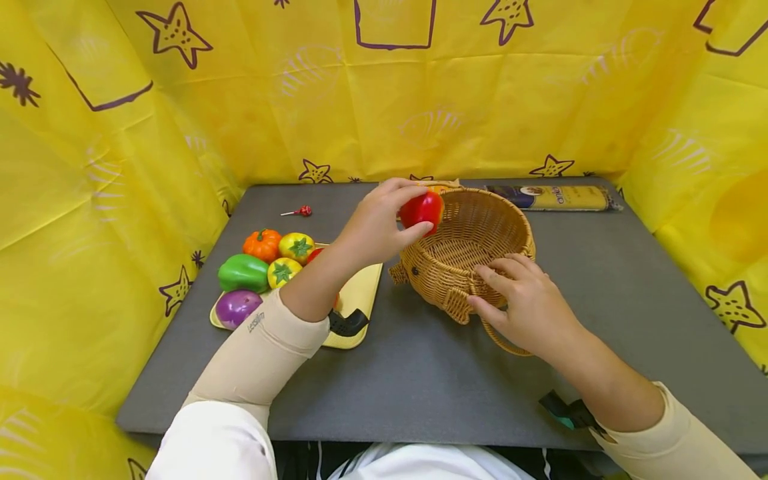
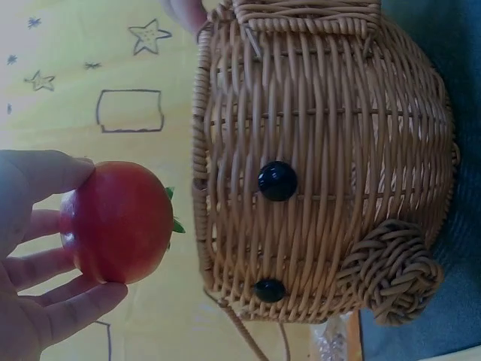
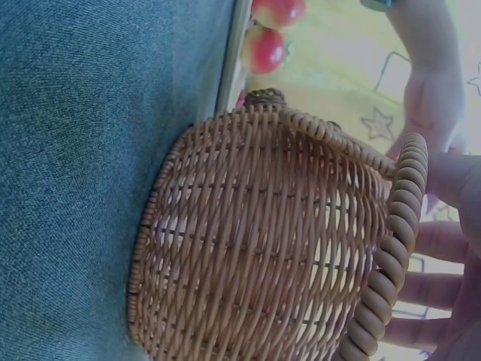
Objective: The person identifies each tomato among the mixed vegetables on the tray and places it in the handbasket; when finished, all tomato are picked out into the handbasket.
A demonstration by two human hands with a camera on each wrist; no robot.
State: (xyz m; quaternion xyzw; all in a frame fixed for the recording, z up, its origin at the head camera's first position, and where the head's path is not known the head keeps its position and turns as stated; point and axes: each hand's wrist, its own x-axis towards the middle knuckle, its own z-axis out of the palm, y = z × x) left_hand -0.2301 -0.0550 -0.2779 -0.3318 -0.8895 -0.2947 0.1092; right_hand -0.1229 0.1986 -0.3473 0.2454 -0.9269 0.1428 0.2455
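Observation:
My left hand [image 1: 381,223] holds a red tomato [image 1: 422,211] between thumb and fingers, beside the rim of a wicker basket [image 1: 444,280]. In the left wrist view, the tomato [image 2: 120,222] shows green leaves that point toward the basket [image 2: 316,143], which has black eyes and a woven snout. My right hand [image 1: 528,303] is at the basket's near right rim, its fingers spread and fairly straight. The right wrist view shows the basket's handle [image 3: 387,256] in front of those fingertips, so their exact contact is hidden.
Left of the basket is a yellow tray [image 1: 360,293] with an orange pumpkin [image 1: 262,245], yellow fruits [image 1: 297,247], a green pepper [image 1: 243,273] and a purple eggplant [image 1: 238,308], partly behind my left arm. A lollipop [image 1: 305,211] lies farther back. A long yellow packet [image 1: 558,198] lies behind the basket.

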